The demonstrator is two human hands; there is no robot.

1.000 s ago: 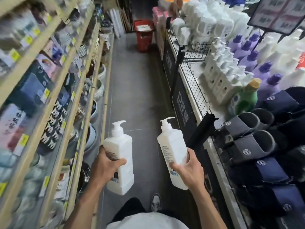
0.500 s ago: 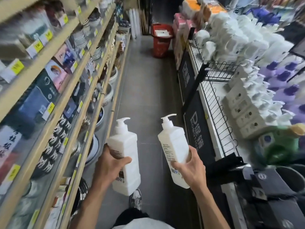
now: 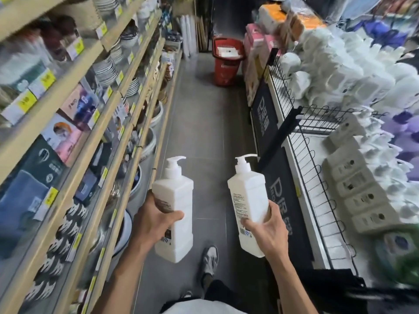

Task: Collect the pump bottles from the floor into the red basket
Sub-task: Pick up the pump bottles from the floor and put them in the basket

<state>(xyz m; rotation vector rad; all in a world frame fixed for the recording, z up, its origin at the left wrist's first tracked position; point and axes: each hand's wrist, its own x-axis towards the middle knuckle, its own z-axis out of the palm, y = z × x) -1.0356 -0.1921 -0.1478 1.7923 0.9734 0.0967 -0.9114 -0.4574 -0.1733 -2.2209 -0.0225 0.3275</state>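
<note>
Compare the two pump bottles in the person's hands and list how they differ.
The left-hand bottle is nearly upright; the right-hand bottle tilts, pump leaning toward the other. The left-hand bottle shows a dark brown label partly under the left hand; the right-hand bottle shows fine print and a barcode by the right hand. Both are white, square-shouldered, nozzles pointing right, each held around its body.

Person walked further down aisle. Red basket [image 3: 226, 71] nearer, larger, lower in view. Dark slippers on right shelf gone from view. Green bottle [image 3: 405, 259] slid to lower-right edge, blurred. Shoe [image 3: 209, 260] stepped forward on floor [image 3: 204, 132]. Pump bottle [image 3: 249, 207] in right hand [image 3: 269, 232] more upright than second ago.
</note>
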